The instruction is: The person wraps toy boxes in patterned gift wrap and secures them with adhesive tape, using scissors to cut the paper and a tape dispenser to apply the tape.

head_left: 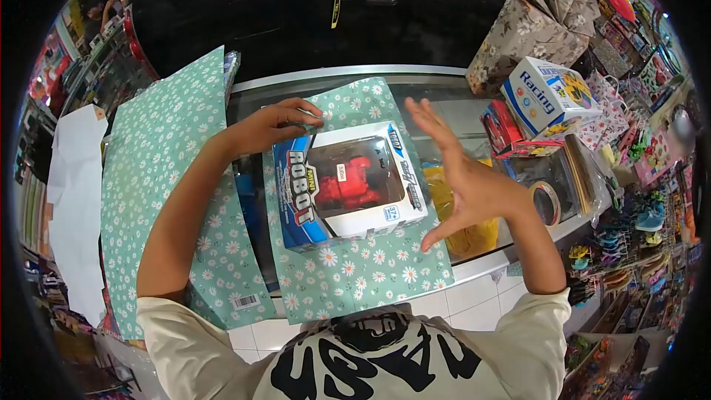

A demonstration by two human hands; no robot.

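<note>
A white and blue toy robot box (pixel 348 184) with a clear window lies on a green daisy-print sheet of wrapping paper (pixel 326 289). Behind the window a red toy (pixel 346 184) shows. My left hand (pixel 285 120) is at the box's upper left corner, its fingers stretched over the paper and the thumb beside the box edge. To the right of the box, my right hand (pixel 466 178) is held with fingers and thumb spread wide, holding nothing.
A larger daisy-print sheet (pixel 178 200) lies at left beside white paper (pixel 78 200). On the glass counter's right stand a Racing box (pixel 552 100), a red box (pixel 505 130) and a tape roll (pixel 546 204). A floral gift bag (pixel 529 33) stands behind; a black car (pixel 281 15) is beyond.
</note>
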